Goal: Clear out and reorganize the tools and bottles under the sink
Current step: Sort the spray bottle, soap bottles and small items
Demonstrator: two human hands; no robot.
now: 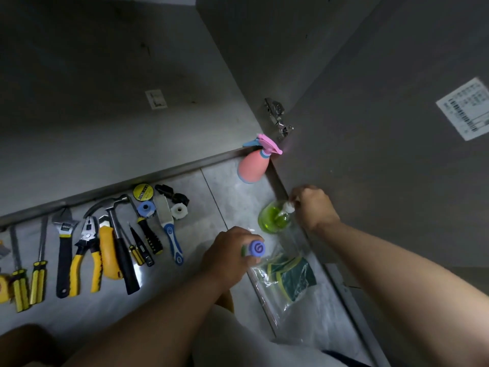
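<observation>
My left hand [227, 254] grips a bottle with a purple cap [256, 248], seen from above. My right hand [313, 206] pinches the white pump top of a clear bottle of green liquid [274, 219] standing on the tiled floor beside the open cabinet door. A pink spray bottle [253, 165] with a blue trigger stands by the cabinet's front corner. Tools lie in a row on the floor at the left: a hammer [116, 231], yellow-handled pliers [86, 250], an adjustable wrench [64, 245], several screwdrivers [39, 263] and a blue-handled scraper [169, 229].
The cabinet floor [105, 133] under the sink looks bare and dark. The open door [383, 154] stands at the right with a metal hinge [277, 117] and a white label [467, 111]. A clear bag of green scouring pads [289, 276] lies by my right forearm. Tape rolls [143, 192] sit near the cabinet edge.
</observation>
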